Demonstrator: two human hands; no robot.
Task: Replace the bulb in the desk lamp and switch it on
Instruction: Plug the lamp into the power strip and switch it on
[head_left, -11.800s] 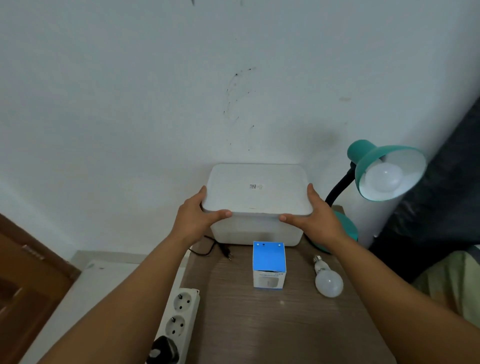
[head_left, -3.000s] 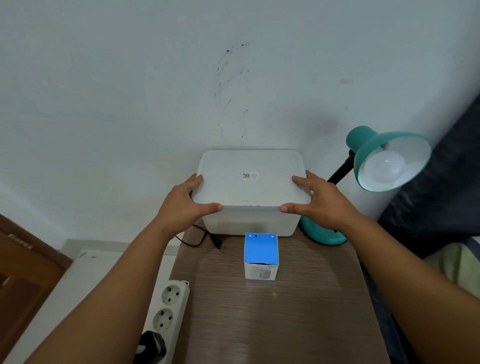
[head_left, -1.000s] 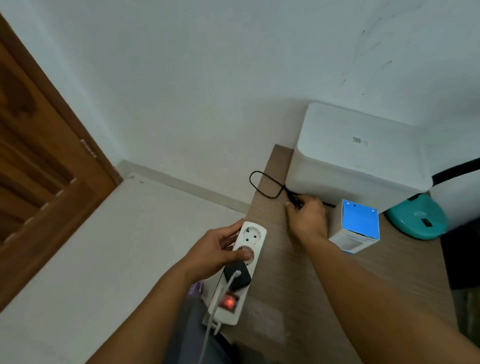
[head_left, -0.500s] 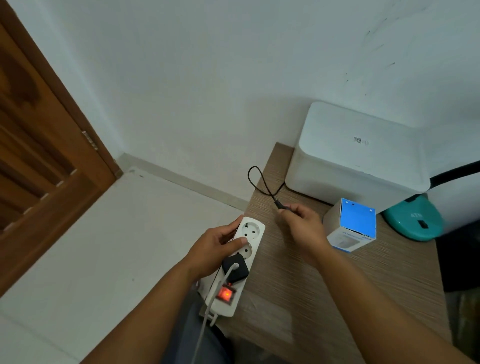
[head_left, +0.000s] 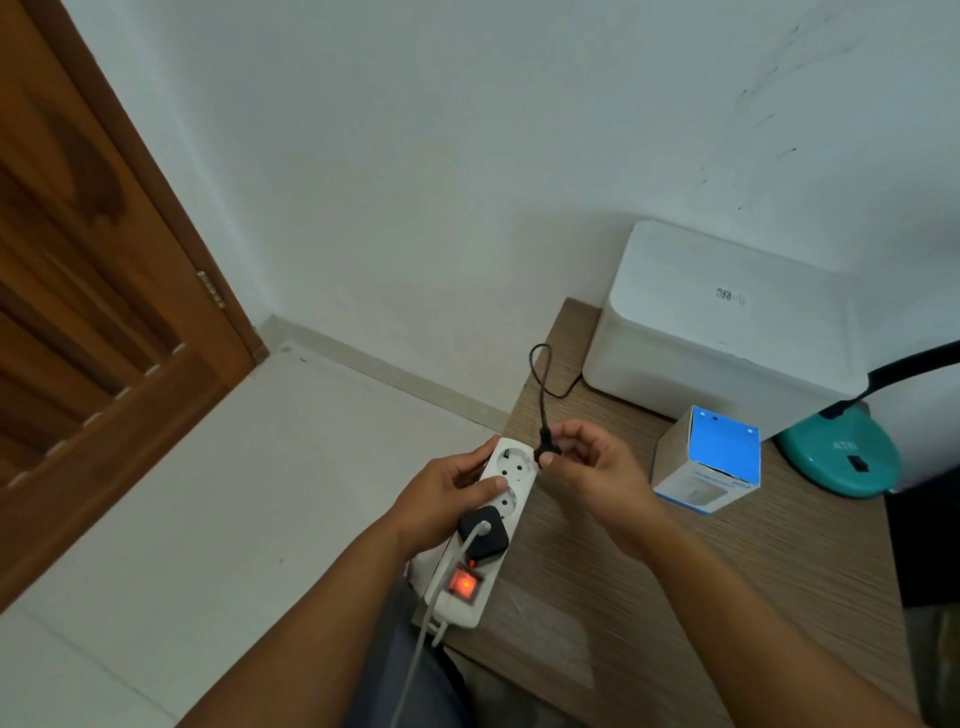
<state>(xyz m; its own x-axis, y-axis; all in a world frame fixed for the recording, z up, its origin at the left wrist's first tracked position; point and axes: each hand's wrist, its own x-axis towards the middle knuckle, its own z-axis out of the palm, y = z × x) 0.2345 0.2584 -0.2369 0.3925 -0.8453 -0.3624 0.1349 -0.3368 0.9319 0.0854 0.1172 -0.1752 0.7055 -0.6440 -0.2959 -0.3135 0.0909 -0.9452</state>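
Note:
My right hand (head_left: 592, 467) pinches the lamp's black plug (head_left: 546, 451) just right of the top socket of a white power strip (head_left: 511, 470). Its thin black cord (head_left: 542, 379) loops back toward the white box. My left hand (head_left: 441, 493) grips the power strip at the table's left edge; the strip's red switch (head_left: 464, 584) glows. The lamp's teal base (head_left: 841, 457) stands at the right, and its black neck (head_left: 914, 366) runs out of view. The lamp head and bulb are hidden. A blue and white bulb carton (head_left: 711, 462) stands next to the base.
A white lidded box (head_left: 727, 322) sits at the back of the wooden table (head_left: 649, 597) against the wall. A black adapter (head_left: 483, 532) with a white cable occupies a lower socket. A wooden door (head_left: 88, 312) stands at the left over pale floor.
My right hand picked the plug up off the table and carried it left to the strip's top socket. My left hand kept its grip on the strip. Earlier, both hands left the white box.

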